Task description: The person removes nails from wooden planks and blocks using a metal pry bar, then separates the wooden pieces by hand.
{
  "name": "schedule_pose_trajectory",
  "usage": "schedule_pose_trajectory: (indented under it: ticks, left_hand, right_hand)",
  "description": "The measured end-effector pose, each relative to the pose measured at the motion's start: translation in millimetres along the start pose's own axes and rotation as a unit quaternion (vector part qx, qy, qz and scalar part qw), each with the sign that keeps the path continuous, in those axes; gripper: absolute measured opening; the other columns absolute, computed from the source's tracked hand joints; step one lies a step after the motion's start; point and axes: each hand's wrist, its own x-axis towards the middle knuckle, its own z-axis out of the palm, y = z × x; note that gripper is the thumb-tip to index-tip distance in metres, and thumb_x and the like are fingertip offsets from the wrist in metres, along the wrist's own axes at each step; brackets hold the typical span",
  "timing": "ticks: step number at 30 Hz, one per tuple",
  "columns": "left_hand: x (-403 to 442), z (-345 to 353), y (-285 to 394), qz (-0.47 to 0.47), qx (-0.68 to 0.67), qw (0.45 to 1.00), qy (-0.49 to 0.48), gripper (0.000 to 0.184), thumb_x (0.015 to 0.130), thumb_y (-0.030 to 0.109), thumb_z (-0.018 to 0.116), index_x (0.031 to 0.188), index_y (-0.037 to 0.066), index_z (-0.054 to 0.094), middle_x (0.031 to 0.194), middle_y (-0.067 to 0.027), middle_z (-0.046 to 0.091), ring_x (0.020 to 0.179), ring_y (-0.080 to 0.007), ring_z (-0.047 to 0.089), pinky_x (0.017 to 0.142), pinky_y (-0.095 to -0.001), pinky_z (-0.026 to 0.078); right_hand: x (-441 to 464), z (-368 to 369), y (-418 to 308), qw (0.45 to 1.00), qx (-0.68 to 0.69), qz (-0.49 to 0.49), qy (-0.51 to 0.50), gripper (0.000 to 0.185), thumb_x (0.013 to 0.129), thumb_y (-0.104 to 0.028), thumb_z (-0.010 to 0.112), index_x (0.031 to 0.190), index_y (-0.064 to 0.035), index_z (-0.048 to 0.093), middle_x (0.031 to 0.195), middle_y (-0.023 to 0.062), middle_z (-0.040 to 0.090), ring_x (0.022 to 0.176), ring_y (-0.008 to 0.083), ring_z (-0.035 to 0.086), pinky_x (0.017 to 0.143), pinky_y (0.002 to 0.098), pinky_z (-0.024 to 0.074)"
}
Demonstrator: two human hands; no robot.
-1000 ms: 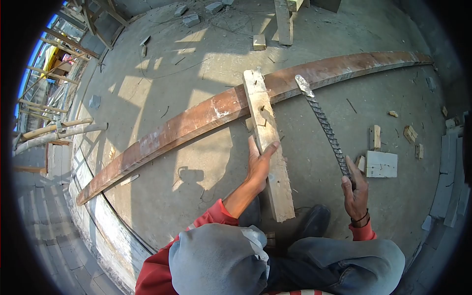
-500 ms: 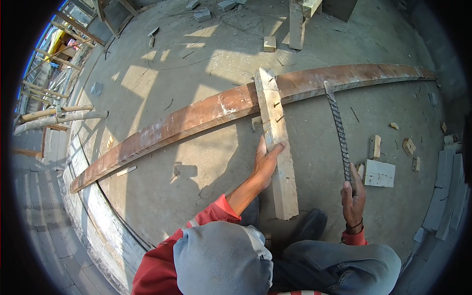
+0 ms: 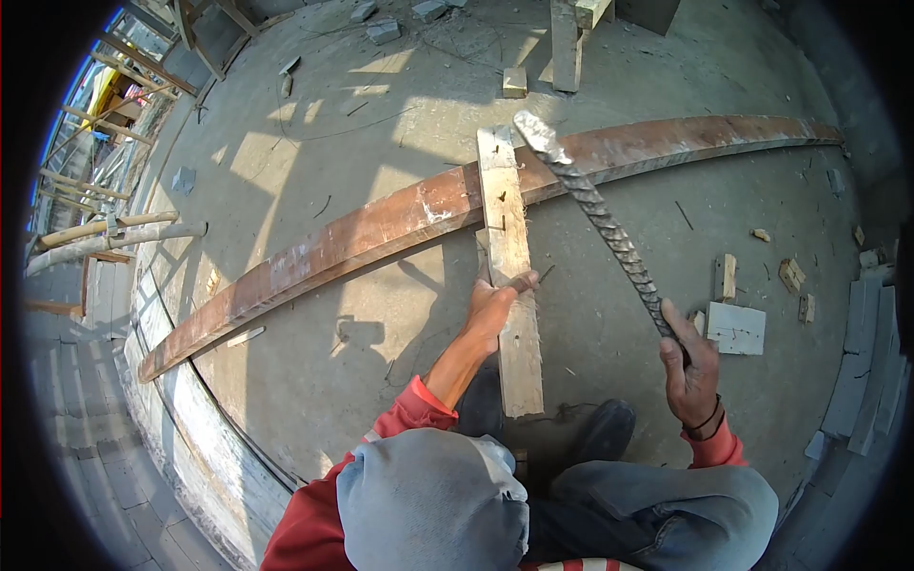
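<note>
My left hand (image 3: 488,312) is wrapped around a short length of wood (image 3: 520,366) with several nails (image 3: 502,197) sticking out of its face. The wood's far end lies over a long reddish-brown beam (image 3: 381,219), and its near end points back toward my feet. In my right hand (image 3: 693,369) is a ribbed steel bar (image 3: 609,228), gripped by its lower end. The bar slants up and to the left, with its pale, flattened tip beside the wood's far end, over the beam. Whether the tip touches anything, I cannot tell.
A white square piece (image 3: 736,328) and several wood scraps (image 3: 725,277) lie at right on the concrete floor. Grey blocks (image 3: 857,366) line the right wall. A wooden post (image 3: 566,57) stands at the back. Loose nails and wire are scattered about. Bamboo poles (image 3: 143,231) jut in at left.
The steel bar has swung up and left, bringing its tip from right of the wood to near its far end. The wood has shifted slightly left and turned in my left hand.
</note>
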Motion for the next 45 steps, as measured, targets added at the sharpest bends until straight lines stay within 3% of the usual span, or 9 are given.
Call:
schedule_pose_trajectory:
  ticks: [4,11,13,15,23,31,37,40,45]
  left_hand:
    - [4,-4,-2,0.083,0.072,0.994,0.025,0.055,0.083,0.013,0.084,0.124,0.002,0.050,0.095,-0.0121,0.066,0.062,-0.0236,0.066,0.056,-0.0403,0.057]
    - [3,-5,3,0.029,0.018,0.999,-0.013,0.059,0.081,0.011,0.085,0.127,0.000,0.048,0.096,-0.0111,0.063,0.062,-0.0235,0.066,0.055,-0.0394,0.058]
    - [-1,-4,10,0.009,0.001,1.000,-0.026,0.060,0.081,0.010,0.084,0.128,0.000,0.048,0.096,-0.0112,0.062,0.062,-0.0234,0.066,0.054,-0.0393,0.058]
    - [-1,-9,9,-0.005,-0.017,0.999,-0.036,0.061,0.081,0.010,0.084,0.129,0.000,0.048,0.095,-0.0113,0.062,0.062,-0.0234,0.065,0.054,-0.0392,0.057]
    - [10,-11,4,0.042,0.029,0.999,-0.019,0.058,0.081,0.009,0.083,0.127,-0.002,0.049,0.094,-0.0106,0.062,0.062,-0.0233,0.066,0.052,-0.0388,0.055]
    - [5,-13,4,0.052,0.011,0.998,-0.034,0.053,0.084,0.014,0.081,0.124,0.001,0.049,0.097,-0.0109,0.064,0.070,-0.0230,0.068,0.059,-0.0387,0.059]
    - [1,-7,7,0.105,0.028,0.994,-0.009,0.058,0.095,0.030,0.067,0.139,-0.001,0.047,0.111,-0.0146,0.066,0.096,-0.0260,0.069,0.082,-0.0385,0.056]
    - [-11,-2,8,0.253,0.375,0.892,-0.003,0.066,0.095,0.027,0.067,0.150,0.003,0.041,0.131,-0.0193,0.060,0.119,-0.0370,0.062,0.098,-0.0438,0.049]
    - [-17,28,15,0.304,0.574,0.758,-0.061,0.086,0.081,0.026,0.084,0.151,0.004,0.040,0.122,-0.0180,0.058,0.116,-0.0407,0.059,0.094,-0.0475,0.049]
  right_hand:
    - [18,9,1,0.988,-0.086,-0.002,-0.132,0.038,0.102,-0.008,0.059,0.139,0.0010,0.061,0.091,0.0186,0.074,0.063,0.0218,0.062,0.065,0.0345,0.0479]
    - [6,-17,-18,0.992,0.081,0.025,0.094,0.043,0.101,-0.009,0.059,0.143,0.0019,0.056,0.094,0.0181,0.074,0.062,0.0287,0.063,0.063,0.0369,0.0482]
    - [25,-2,-17,0.994,-0.050,-0.092,-0.001,0.043,0.101,-0.009,0.059,0.143,0.0012,0.056,0.100,0.0199,0.075,0.067,0.0311,0.069,0.064,0.0391,0.0492]
    - [20,7,-9,0.977,-0.142,0.030,-0.155,0.043,0.101,-0.008,0.059,0.143,-0.0004,0.056,0.108,0.0226,0.073,0.075,0.0353,0.073,0.067,0.0410,0.0507]
    - [3,-17,-17,0.988,0.100,0.039,0.111,0.045,0.106,-0.022,0.058,0.146,-0.0033,0.056,0.069,0.0020,0.054,0.058,0.0091,0.043,0.056,0.0271,0.0377]
    - [3,24,16,0.984,-0.086,0.075,-0.138,0.043,0.103,-0.014,0.058,0.146,-0.0099,0.057,0.096,0.0207,0.074,0.076,0.0413,0.069,0.069,0.0429,0.0523]
    - [-25,11,29,0.991,-0.037,0.122,0.041,0.040,0.103,-0.020,0.060,0.138,-0.0005,0.060,0.095,0.0148,0.072,0.071,0.0256,0.067,0.065,0.0402,0.0489]
    - [-41,-2,35,0.964,0.072,0.217,0.134,0.032,0.103,-0.030,0.063,0.115,-0.0001,0.062,0.071,-0.0042,0.046,0.058,0.0061,0.041,0.052,0.0242,0.0341]
    - [-48,-39,35,0.923,0.223,0.191,0.247,0.037,0.106,-0.041,0.054,0.103,-0.0043,0.053,0.063,-0.0053,0.038,0.045,0.0014,0.028,0.040,0.0222,0.0188]
